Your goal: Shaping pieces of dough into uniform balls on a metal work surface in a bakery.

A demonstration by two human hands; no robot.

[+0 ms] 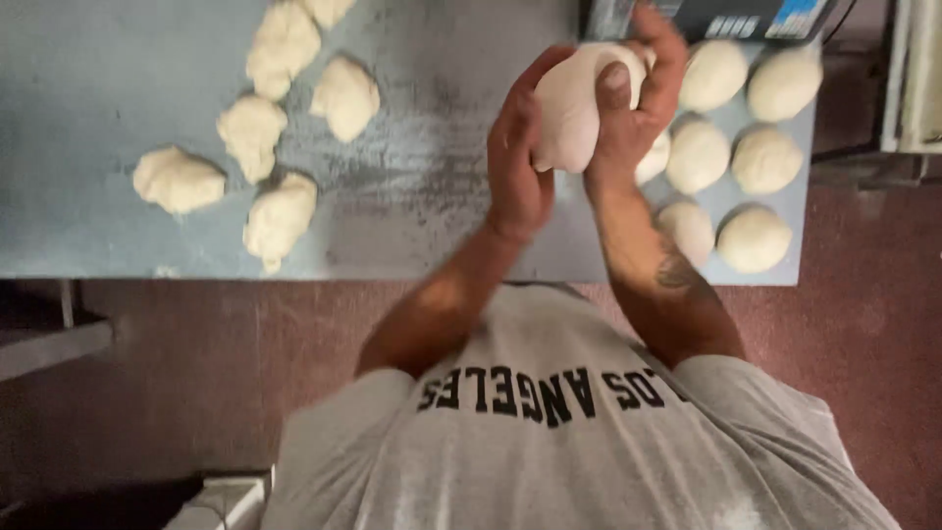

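Note:
Both my hands are raised over the table's near edge with one pale dough piece (569,113) between them. My left hand (515,162) presses its palm against the left side of the dough. My right hand (638,98) wraps around the dough's right side, fingers curled over the top and thumb on the front. To the right lie several smooth round dough balls (754,238) in rows. On the left lie several rough, uneven dough lumps (280,211).
The floured grey-blue table (412,216) ends in a front edge just above my chest. A dark device with a panel (736,15) stands at the table's far edge. Reddish-brown floor (863,324) lies below. A white rack (913,79) stands at the right.

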